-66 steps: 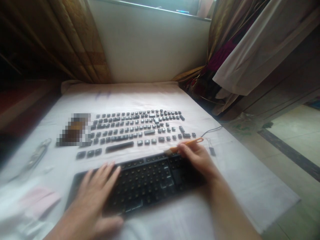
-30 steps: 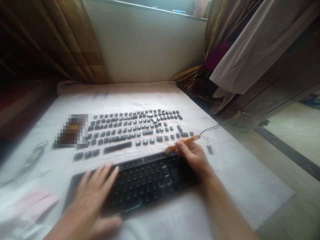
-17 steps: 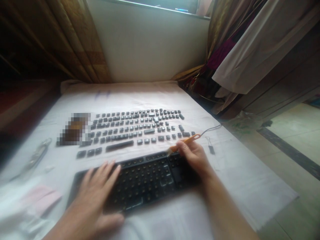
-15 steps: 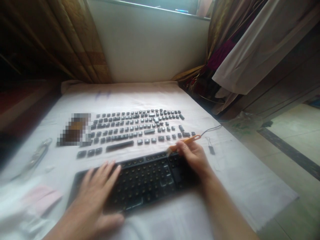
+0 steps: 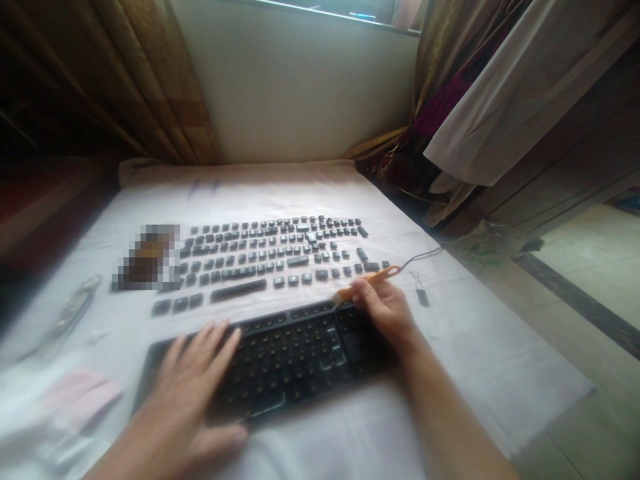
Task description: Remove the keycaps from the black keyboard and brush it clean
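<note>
A black keyboard base (image 5: 295, 357) with its keycaps off lies before me, bare switch posts and a few metal wires showing. Fingers spread, my left hand (image 5: 195, 380) rests flat on its left part. My right hand (image 5: 385, 310) is closed around a small brush (image 5: 373, 277) with an orange handle. Its pale bristles touch or hover just over the keyboard's top edge; I cannot tell which. Beyond the keyboard, loose black keycaps (image 5: 270, 253) lie in rows, with the long space bar (image 5: 239, 291) nearest.
A black binder clip (image 5: 422, 297) lies right of my right hand. On the left are a pixelated item (image 5: 147, 257), a power strip or similar long object (image 5: 77, 307), and a pink cloth or paper (image 5: 83, 393). The white-covered bed or table (image 5: 500, 373) ends at the right above a tiled floor.
The view has shifted very slightly. Both hands, the brush and the keyboard stay almost in the same place.
</note>
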`<action>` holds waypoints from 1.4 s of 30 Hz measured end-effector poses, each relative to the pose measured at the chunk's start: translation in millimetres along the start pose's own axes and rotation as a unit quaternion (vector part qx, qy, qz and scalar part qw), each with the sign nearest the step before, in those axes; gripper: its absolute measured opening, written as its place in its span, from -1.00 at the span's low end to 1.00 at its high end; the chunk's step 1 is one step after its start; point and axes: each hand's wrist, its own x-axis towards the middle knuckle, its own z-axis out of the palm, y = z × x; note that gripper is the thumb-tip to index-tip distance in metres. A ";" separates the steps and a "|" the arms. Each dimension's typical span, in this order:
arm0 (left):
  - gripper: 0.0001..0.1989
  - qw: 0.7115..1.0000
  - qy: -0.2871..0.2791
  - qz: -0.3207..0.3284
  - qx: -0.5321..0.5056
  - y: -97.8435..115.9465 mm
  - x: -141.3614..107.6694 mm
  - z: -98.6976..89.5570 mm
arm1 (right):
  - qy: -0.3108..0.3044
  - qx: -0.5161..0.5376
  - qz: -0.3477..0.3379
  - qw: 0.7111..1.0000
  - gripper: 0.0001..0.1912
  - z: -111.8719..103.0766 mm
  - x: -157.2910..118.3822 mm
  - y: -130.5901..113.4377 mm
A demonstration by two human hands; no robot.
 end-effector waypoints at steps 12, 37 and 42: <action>0.20 0.998 -0.052 -0.027 -0.037 -3.9 -3.2 -2.4 | 0.019 -0.032 0.002 0.999 -0.53 -6.5 2.1 -10.4; 0.21 0.997 -0.052 -0.047 -0.044 0.4 -6.2 5.8 | 0.015 -0.033 -0.005 0.999 -0.50 -1.4 1.6 -5.6; 0.19 0.995 -0.063 -0.060 -0.051 0.3 -7.1 7.8 | 0.026 -0.011 -0.008 1.000 -0.48 0.5 -0.2 -4.4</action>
